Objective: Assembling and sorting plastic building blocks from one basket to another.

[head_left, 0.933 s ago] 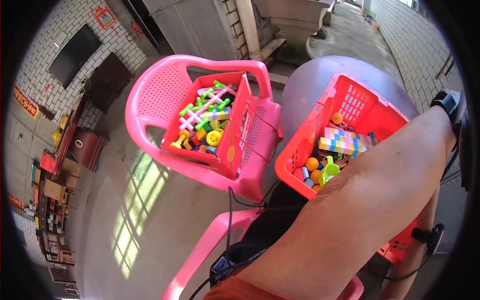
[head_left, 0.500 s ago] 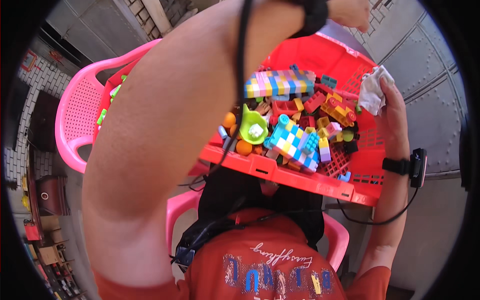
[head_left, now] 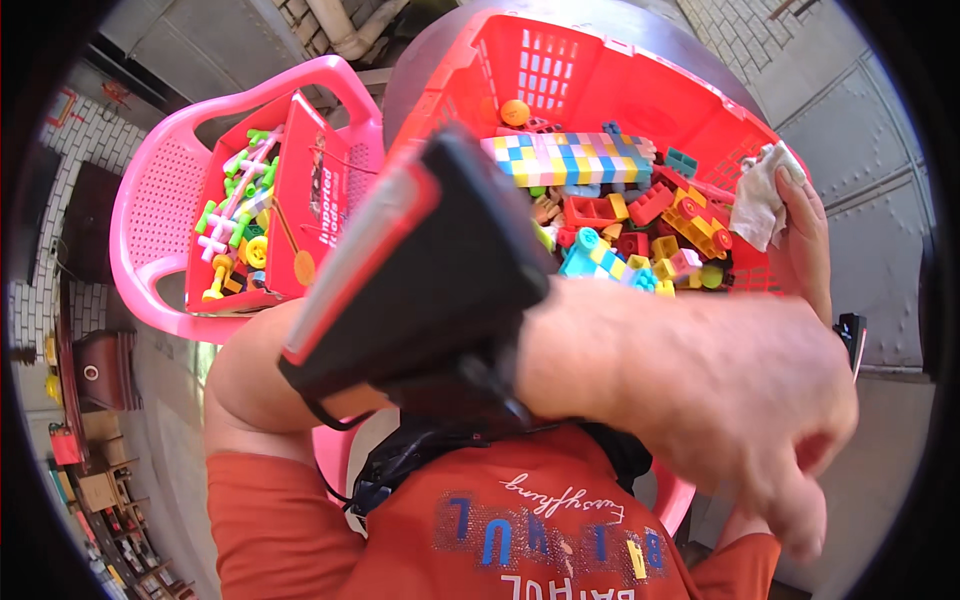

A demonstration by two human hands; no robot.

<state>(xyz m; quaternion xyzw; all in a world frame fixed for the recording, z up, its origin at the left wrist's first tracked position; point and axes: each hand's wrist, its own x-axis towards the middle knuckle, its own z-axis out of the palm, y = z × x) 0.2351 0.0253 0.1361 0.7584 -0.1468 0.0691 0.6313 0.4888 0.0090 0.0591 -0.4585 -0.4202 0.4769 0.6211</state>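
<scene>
My left hand (head_left: pixel 700 390) passes in front of my body, close to the camera, with its fingers loosely curled and blurred. No thing shows in it. Its wrist carries a black strapped device (head_left: pixel 430 270). A crumpled white cloth (head_left: pixel 758 205) is pinched in my right hand (head_left: pixel 808 245), by the right wall of a big red plastic basket (head_left: pixel 690 95). Inside lie many coloured toy building bricks (head_left: pixel 600 210), among them a long chequered bar of joined bricks (head_left: pixel 570 160). An orange ball (head_left: pixel 515 112) rests near the far left corner. My left arm hides the basket's near side.
At the left stands a pink plastic chair (head_left: pixel 150 210) with a red box (head_left: pixel 325 185) on its seat, holding green, pink and yellow toy pieces (head_left: pixel 240 195). A grey round tabletop (head_left: pixel 415 65) shows behind the basket. Metal doors (head_left: pixel 860 200) rise at the right.
My left hand has swung down from the far upper side to in front of my chest, uncovering the red box and the basket's left part. My right hand keeps the cloth, slightly shifted.
</scene>
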